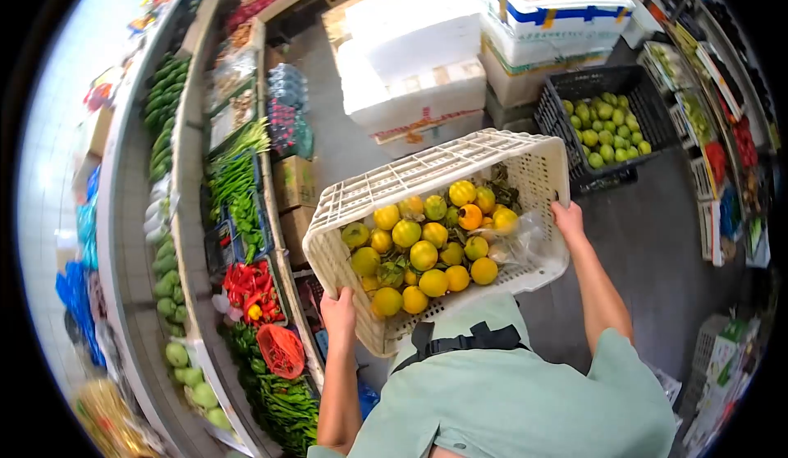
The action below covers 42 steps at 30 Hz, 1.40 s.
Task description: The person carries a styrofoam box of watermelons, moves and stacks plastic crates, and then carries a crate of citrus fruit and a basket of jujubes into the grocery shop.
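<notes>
A white plastic crate (427,165) hangs in front of my body, tilted. Inside it lie several yellow and green citrus fruits (423,255), some with leaves, and a clear plastic bag (525,245) at the right end. My left hand (337,314) is closed on the crate's left end, near its lower corner. At the right end my right hand (568,220) grips the crate's rim. The undersides of both grips are hidden.
Ahead stand white foam boxes (427,89) and a black crate (574,89) of green fruit (606,130). Vegetable shelves run along the left, with red peppers (250,290) and greens (238,179). More produce boxes (702,162) line the right.
</notes>
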Each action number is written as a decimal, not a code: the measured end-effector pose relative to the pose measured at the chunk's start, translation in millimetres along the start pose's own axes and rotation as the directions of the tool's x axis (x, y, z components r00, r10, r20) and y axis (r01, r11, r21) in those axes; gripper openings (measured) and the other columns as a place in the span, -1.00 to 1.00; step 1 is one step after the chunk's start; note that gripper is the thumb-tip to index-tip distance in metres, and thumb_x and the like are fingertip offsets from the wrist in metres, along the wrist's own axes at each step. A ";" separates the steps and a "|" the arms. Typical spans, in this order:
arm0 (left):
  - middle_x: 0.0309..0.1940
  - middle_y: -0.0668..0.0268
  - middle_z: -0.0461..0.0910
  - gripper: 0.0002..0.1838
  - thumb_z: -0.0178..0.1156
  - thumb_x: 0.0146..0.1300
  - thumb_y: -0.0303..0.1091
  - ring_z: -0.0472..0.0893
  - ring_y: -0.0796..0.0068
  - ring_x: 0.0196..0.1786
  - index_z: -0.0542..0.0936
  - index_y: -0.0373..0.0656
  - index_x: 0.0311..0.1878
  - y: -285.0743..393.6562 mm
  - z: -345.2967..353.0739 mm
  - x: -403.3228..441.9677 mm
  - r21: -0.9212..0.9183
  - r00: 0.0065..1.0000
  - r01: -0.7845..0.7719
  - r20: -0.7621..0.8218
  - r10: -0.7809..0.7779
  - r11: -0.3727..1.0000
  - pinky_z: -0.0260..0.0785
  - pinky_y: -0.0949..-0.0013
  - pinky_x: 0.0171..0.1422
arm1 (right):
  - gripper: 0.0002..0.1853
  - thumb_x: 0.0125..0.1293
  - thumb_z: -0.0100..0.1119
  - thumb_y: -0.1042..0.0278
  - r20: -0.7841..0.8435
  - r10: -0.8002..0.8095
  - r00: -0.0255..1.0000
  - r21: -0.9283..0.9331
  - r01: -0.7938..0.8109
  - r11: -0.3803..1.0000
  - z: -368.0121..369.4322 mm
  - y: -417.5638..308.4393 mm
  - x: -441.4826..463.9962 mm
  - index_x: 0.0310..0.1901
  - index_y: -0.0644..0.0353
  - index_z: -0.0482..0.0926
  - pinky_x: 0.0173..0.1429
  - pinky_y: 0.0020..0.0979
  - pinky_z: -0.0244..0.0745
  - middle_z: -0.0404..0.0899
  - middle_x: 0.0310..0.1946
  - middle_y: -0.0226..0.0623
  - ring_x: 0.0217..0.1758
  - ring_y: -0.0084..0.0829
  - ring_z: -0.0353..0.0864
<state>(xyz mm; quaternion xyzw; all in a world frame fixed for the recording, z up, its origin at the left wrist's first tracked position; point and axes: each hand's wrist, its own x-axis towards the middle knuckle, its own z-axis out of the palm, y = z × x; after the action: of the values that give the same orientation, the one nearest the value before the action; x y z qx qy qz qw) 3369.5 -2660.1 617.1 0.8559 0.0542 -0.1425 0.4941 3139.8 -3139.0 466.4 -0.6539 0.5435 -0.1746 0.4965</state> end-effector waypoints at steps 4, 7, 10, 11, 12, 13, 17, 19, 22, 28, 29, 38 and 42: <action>-0.48 0.41 0.47 -0.83 0.18 0.14 -0.38 0.40 0.56 -0.43 0.52 -0.29 -0.27 9.4 15.0 62.2 0.071 0.998 0.025 0.059 -0.029 0.997 0.29 0.41 -0.30 | -0.67 0.08 0.23 0.19 -0.082 0.146 0.986 0.031 -0.144 0.989 20.5 22.1 3.6 -0.29 0.35 0.65 -0.22 -0.33 0.48 0.64 -0.47 -0.22 -0.37 -0.43 0.60; -0.49 0.44 0.46 -0.85 0.15 0.17 -0.39 0.38 0.61 -0.45 0.53 -0.28 -0.27 -2.6 32.3 116.1 0.063 0.979 0.109 0.168 -0.118 0.992 0.25 0.44 -0.35 | -0.65 0.09 0.22 0.20 -0.126 0.225 0.966 -0.011 -0.228 0.974 37.9 27.6 -2.2 -0.20 0.33 0.66 -0.24 -0.35 0.47 0.65 -0.43 -0.25 -0.37 -0.42 0.61; -0.51 0.47 0.42 -0.86 0.12 0.19 -0.41 0.34 0.66 -0.47 0.54 -0.28 -0.26 -7.0 65.2 167.1 0.052 0.941 0.231 0.242 -0.237 0.971 0.20 0.46 -0.39 | -0.64 0.09 0.20 0.24 -0.240 0.212 0.947 -0.137 -0.250 0.959 46.8 14.9 0.4 -0.15 0.33 0.65 -0.15 -0.33 0.50 0.69 -0.36 -0.22 -0.29 -0.38 0.64; -0.53 0.50 0.39 -0.87 0.12 0.20 -0.41 0.31 0.68 -0.49 0.53 -0.26 -0.25 -9.1 71.4 178.4 0.096 0.925 0.254 0.265 -0.271 0.962 0.15 0.46 -0.42 | -0.61 0.08 0.22 0.22 -0.232 0.284 0.931 -0.131 -0.319 0.939 47.3 14.0 5.3 -0.12 0.34 0.65 -0.07 -0.30 0.51 0.70 -0.29 -0.15 -0.21 -0.31 0.67; -0.53 0.50 0.39 -0.87 0.12 0.20 -0.41 0.31 0.68 -0.49 0.53 -0.26 -0.25 -11.8 75.3 187.9 0.108 0.916 0.265 0.281 -0.285 0.958 0.15 0.46 -0.42 | -0.57 0.07 0.24 0.20 -0.215 0.359 0.908 -0.118 -0.389 0.914 53.2 15.8 9.8 -0.09 0.34 0.65 0.01 -0.27 0.51 0.72 -0.23 -0.07 -0.13 -0.25 0.69; -0.53 0.51 0.38 -0.89 0.12 0.20 -0.41 0.30 0.68 -0.50 0.52 -0.24 -0.25 -13.9 80.7 198.5 0.132 0.905 0.285 0.289 -0.312 0.949 0.14 0.47 -0.42 | -0.66 0.12 0.25 0.17 -0.237 0.314 0.920 -0.119 -0.348 0.930 59.4 21.1 11.2 -0.23 0.31 0.66 -0.18 -0.33 0.51 0.69 -0.36 -0.17 -0.30 -0.36 0.66; -0.58 0.56 0.33 -0.95 0.12 0.23 -0.43 0.27 0.71 -0.58 0.47 -0.16 -0.28 -34.5 110.3 227.1 0.154 0.871 0.357 0.301 -0.388 0.921 0.08 0.50 -0.51 | -0.61 0.24 0.25 -0.03 -0.145 0.528 0.837 0.035 -0.529 0.848 65.9 61.2 22.5 -0.41 0.19 0.61 -0.41 -0.46 0.35 0.54 -0.53 -0.35 -0.51 -0.55 0.47; -0.64 0.59 0.28 -0.96 0.12 0.26 -0.43 0.23 0.73 -0.66 0.46 -0.13 -0.30 -38.1 123.2 233.7 0.144 0.878 0.352 0.293 -0.379 0.925 0.02 0.52 -0.57 | -0.46 0.32 0.11 -0.31 -0.026 0.525 0.850 0.122 -0.519 0.846 72.6 56.0 30.9 -0.45 0.09 0.53 -0.52 -0.56 0.14 0.37 -0.59 -0.51 -0.60 -0.67 0.23; -0.57 0.50 0.34 -0.91 0.12 0.27 -0.39 0.29 0.65 -0.59 0.47 -0.18 -0.24 -52.6 141.9 256.6 0.096 0.873 0.382 0.288 -0.393 0.919 0.12 0.47 -0.51 | -0.30 0.30 -0.09 -0.52 -0.085 0.600 0.795 0.259 -0.564 0.784 101.1 42.1 54.6 -0.35 0.11 0.52 -0.50 -0.57 0.15 0.37 -0.56 -0.52 -0.59 -0.65 0.21; -0.55 0.45 0.36 -0.87 0.13 0.27 -0.34 0.35 0.57 -0.51 0.47 -0.20 -0.25 -142.9 224.8 375.3 0.151 0.862 0.371 0.310 -0.401 0.916 0.21 0.40 -0.41 | -0.14 0.26 -0.36 -0.65 -0.031 0.574 0.818 -0.004 -0.574 0.819 190.6 99.7 173.7 -0.41 0.16 0.48 -0.44 -0.51 0.24 0.41 -0.56 -0.47 -0.56 -0.61 0.29; -0.57 0.44 0.36 -0.86 0.13 0.26 -0.34 0.34 0.55 -0.52 0.48 -0.21 -0.29 -160.8 241.1 393.6 0.163 0.861 0.361 0.319 -0.396 0.918 0.22 0.39 -0.41 | -0.12 0.26 -0.38 -0.66 -0.001 0.553 0.833 -0.048 -0.552 0.832 203.2 117.3 193.8 -0.46 0.17 0.48 -0.43 -0.49 0.25 0.40 -0.59 -0.43 -0.56 -0.59 0.31; -0.64 0.40 0.30 -0.81 0.15 0.19 -0.37 0.29 0.49 -0.56 0.46 -0.20 -0.52 -261.5 331.1 464.6 0.244 0.844 0.447 0.203 -0.496 0.861 0.19 0.35 -0.41 | 0.06 0.24 -0.68 -0.67 0.027 0.420 0.907 -0.379 -0.380 0.844 275.2 216.5 299.7 -0.44 0.25 0.62 0.11 -0.24 0.36 0.64 -0.47 -0.08 -0.24 -0.17 0.61; -0.63 0.41 0.24 -0.78 0.16 0.20 -0.38 0.22 0.48 -0.54 0.40 -0.13 -0.53 -275.6 326.5 484.7 0.315 0.774 0.487 0.278 -0.570 0.815 0.19 0.31 -0.31 | 0.04 0.27 -0.56 -0.64 0.067 0.453 0.889 -0.356 -0.402 0.844 287.9 221.1 305.7 -0.10 0.29 0.66 0.29 -0.21 0.31 0.66 -0.16 0.09 0.06 -0.11 0.61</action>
<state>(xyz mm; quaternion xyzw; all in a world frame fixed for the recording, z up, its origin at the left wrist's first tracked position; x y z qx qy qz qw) 3705.2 -2825.2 90.3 0.8148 0.1859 -0.4354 0.3345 3348.5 -3258.5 57.3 -0.6012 0.6587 0.0840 0.4445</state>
